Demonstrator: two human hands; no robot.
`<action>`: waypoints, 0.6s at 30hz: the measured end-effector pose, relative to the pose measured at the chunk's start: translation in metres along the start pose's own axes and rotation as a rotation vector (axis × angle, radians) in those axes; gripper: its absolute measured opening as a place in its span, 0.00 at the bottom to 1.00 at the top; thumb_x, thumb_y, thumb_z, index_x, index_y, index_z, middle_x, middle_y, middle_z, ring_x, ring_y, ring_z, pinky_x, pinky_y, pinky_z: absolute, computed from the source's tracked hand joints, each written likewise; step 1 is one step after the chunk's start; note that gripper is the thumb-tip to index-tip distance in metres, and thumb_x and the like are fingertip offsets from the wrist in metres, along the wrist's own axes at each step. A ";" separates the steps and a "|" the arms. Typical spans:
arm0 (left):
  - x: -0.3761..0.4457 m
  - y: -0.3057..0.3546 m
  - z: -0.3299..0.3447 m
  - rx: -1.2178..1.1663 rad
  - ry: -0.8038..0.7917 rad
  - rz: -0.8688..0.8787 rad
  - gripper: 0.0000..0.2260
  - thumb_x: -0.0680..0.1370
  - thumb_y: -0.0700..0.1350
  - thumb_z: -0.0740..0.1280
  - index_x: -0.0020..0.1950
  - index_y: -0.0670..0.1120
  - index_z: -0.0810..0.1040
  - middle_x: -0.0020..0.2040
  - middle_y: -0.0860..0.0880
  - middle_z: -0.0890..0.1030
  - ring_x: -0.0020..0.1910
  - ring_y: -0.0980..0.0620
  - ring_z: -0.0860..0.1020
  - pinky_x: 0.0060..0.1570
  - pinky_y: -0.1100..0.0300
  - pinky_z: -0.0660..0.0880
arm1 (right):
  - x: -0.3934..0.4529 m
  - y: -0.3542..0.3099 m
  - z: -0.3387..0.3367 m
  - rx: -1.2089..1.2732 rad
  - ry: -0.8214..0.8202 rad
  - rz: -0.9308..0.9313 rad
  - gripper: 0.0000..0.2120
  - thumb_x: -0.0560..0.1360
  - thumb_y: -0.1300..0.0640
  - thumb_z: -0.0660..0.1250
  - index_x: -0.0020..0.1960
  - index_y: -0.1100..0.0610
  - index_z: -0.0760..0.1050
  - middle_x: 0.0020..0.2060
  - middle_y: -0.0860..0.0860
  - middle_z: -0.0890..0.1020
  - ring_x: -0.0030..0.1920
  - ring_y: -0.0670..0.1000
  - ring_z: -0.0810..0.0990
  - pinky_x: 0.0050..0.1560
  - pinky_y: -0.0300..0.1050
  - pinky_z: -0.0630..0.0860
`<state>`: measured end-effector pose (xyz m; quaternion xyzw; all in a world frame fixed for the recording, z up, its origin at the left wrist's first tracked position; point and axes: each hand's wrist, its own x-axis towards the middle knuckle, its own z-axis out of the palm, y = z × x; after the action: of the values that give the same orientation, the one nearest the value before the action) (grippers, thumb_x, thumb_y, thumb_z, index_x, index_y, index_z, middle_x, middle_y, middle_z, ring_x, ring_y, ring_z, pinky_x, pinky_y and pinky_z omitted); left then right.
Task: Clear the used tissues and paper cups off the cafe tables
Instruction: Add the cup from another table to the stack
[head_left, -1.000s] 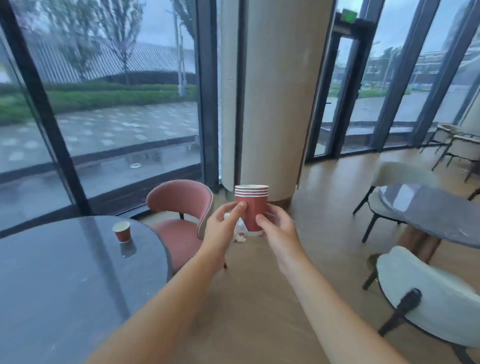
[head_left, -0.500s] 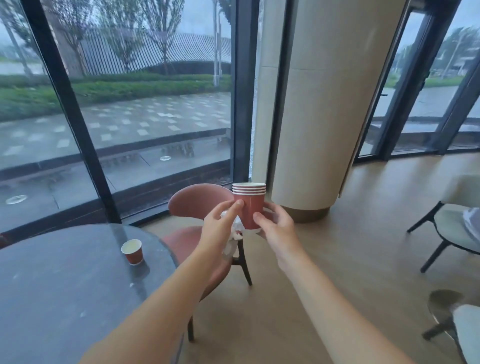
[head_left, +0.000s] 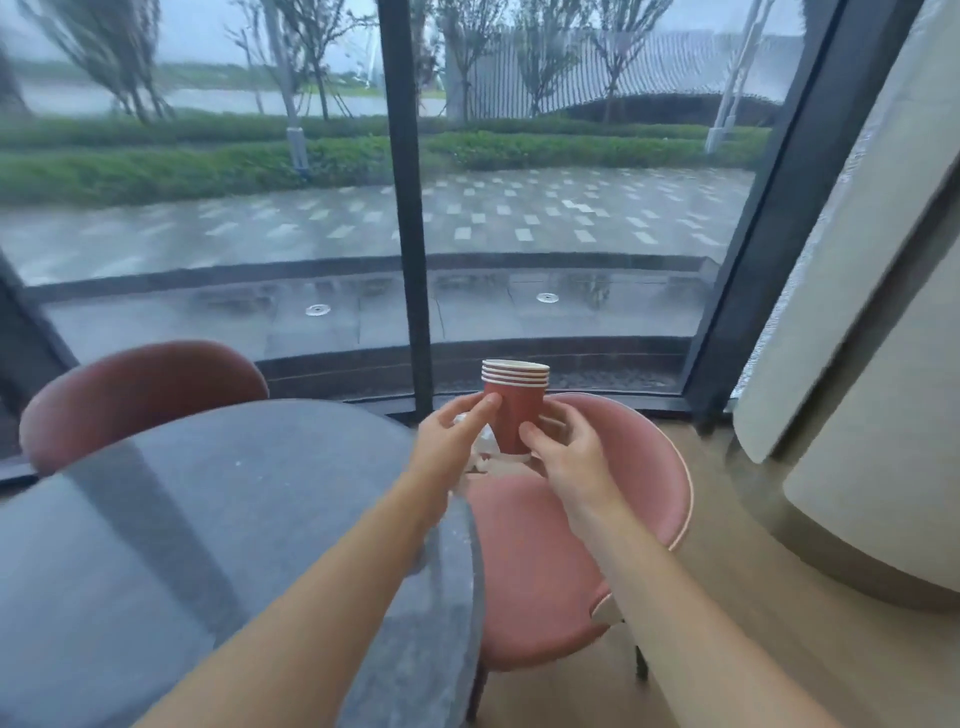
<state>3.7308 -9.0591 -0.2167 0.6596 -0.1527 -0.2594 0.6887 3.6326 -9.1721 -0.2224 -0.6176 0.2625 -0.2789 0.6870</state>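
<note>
Red paper cups (head_left: 514, 413), nested in a stack with several white rims showing, sit upright between both hands at about the centre of view, above the gap between the table (head_left: 218, 530) and the pink chair (head_left: 644, 467) at 3 o'clock of it. We note crumpled white tissues (head_left: 480, 449) tucked behind the left hand (head_left: 449, 447); most of the wad is hidden by palm and stack, so we cannot count the pieces. We record the left hand curled, thumb pressed on the stack's left side. The right hand (head_left: 569, 449) is curled round the stack's lower right, thumb on its front, fingers hidden behind. A second pink chair (head_left: 140, 387) at 10 o'clock is partly blocked by the tabletop.
</note>
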 end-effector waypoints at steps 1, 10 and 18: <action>0.012 0.001 -0.008 -0.001 0.060 -0.017 0.06 0.78 0.58 0.73 0.53 0.58 0.84 0.38 0.63 0.87 0.30 0.65 0.83 0.27 0.68 0.77 | 0.020 0.006 0.010 -0.003 -0.051 0.018 0.14 0.77 0.64 0.71 0.62 0.55 0.78 0.56 0.56 0.85 0.58 0.57 0.85 0.61 0.56 0.81; 0.056 -0.032 -0.098 -0.198 0.483 -0.125 0.26 0.72 0.68 0.73 0.59 0.49 0.87 0.46 0.45 0.85 0.33 0.47 0.78 0.25 0.61 0.71 | 0.090 0.064 0.114 -0.020 -0.447 0.163 0.19 0.78 0.64 0.71 0.67 0.58 0.74 0.62 0.57 0.82 0.62 0.57 0.82 0.63 0.53 0.79; 0.074 -0.057 -0.130 -0.221 0.512 -0.166 0.28 0.66 0.71 0.74 0.52 0.49 0.88 0.39 0.46 0.83 0.25 0.49 0.74 0.24 0.63 0.66 | 0.104 0.090 0.148 -0.048 -0.478 0.171 0.18 0.78 0.66 0.70 0.66 0.59 0.74 0.61 0.58 0.82 0.59 0.55 0.82 0.54 0.45 0.79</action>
<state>3.8541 -8.9924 -0.2938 0.6350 0.1100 -0.1550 0.7488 3.8159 -9.1343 -0.2993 -0.6576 0.1503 -0.0596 0.7358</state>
